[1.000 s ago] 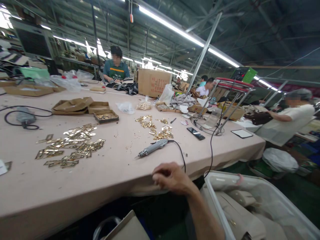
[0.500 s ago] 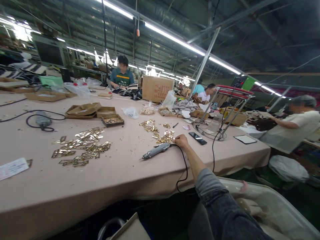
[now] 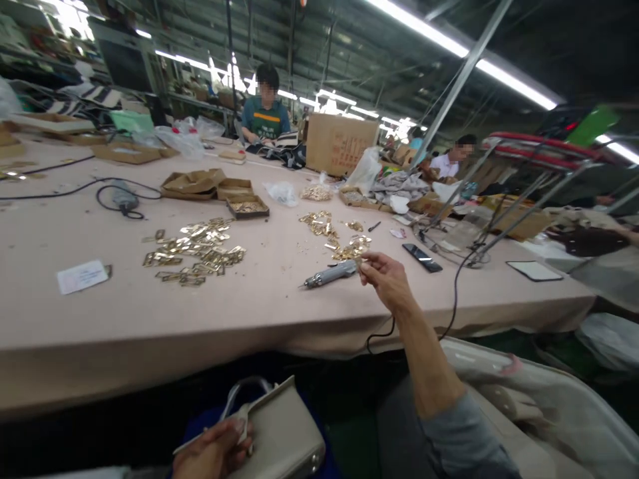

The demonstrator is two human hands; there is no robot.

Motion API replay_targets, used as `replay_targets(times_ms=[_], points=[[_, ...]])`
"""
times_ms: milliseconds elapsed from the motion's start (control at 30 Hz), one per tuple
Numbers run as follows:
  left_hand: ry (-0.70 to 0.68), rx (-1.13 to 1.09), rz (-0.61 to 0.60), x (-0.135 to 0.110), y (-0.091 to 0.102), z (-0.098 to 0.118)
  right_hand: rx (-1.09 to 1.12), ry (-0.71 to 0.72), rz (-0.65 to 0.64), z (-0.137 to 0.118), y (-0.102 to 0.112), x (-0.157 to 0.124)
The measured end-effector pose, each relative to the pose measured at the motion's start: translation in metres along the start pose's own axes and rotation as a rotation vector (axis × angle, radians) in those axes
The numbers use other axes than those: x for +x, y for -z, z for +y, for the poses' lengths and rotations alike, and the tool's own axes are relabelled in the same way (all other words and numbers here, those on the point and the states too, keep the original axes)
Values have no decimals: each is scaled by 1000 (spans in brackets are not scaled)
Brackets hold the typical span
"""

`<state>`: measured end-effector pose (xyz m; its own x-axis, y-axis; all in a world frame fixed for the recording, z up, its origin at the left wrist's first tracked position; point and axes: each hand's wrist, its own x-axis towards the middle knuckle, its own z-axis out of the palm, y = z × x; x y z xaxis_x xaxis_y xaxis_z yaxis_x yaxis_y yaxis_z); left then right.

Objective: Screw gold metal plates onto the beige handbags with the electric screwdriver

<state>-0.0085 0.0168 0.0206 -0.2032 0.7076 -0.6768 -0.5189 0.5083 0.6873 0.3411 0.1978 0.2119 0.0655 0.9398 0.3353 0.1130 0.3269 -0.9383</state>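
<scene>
One power screwdriver (image 3: 332,273), one black phone (image 3: 422,257), one pale handbag (image 3: 284,432), one white card (image 3: 82,276) and one large cardboard box (image 3: 339,143). Two hands show: left hand (image 3: 212,452) and right hand (image 3: 388,281). Gold fittings (image 3: 200,249) lie in two loose spreads, too many to count. Two co-workers (image 3: 266,113) are plainly seen.

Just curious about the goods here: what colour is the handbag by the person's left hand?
Beige handbag, with a silvery handle, seen in the head view.

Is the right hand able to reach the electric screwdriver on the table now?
Probably yes: the right hand hovers just beside the screwdriver, nothing between them, though it pinches a small gold piece.
</scene>
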Motion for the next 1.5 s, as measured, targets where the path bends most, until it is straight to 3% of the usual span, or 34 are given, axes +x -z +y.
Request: replay_targets(times_ms=[200, 300, 467, 600, 800, 1033, 1200, 1500], points=[[-100, 4, -10, -15, -4, -4, 166, -173, -175, 10, -98, -97], [-113, 13, -6, -17, -2, -7, 200, -219, -196, 14, -123, -122], [-162, 47, -26, -21, -2, -9, 357, -361, -305, 28, -147, -153], [-200, 41, -37, -21, -2, -14, 383, -444, -391, 53, -160, -174], [-216, 5, 0, -20, 0, -20, 172, -337, -510, 74, -165, -183], [-222, -17, -29, -27, 2, -20, 115, -450, -574, 72, -173, -185], [-183, -13, -77, -35, 3, -15, -25, -343, -679, 69, -175, -184], [-139, -11, -148, -35, 10, -17, -206, -208, -675, 68, -186, -192]])
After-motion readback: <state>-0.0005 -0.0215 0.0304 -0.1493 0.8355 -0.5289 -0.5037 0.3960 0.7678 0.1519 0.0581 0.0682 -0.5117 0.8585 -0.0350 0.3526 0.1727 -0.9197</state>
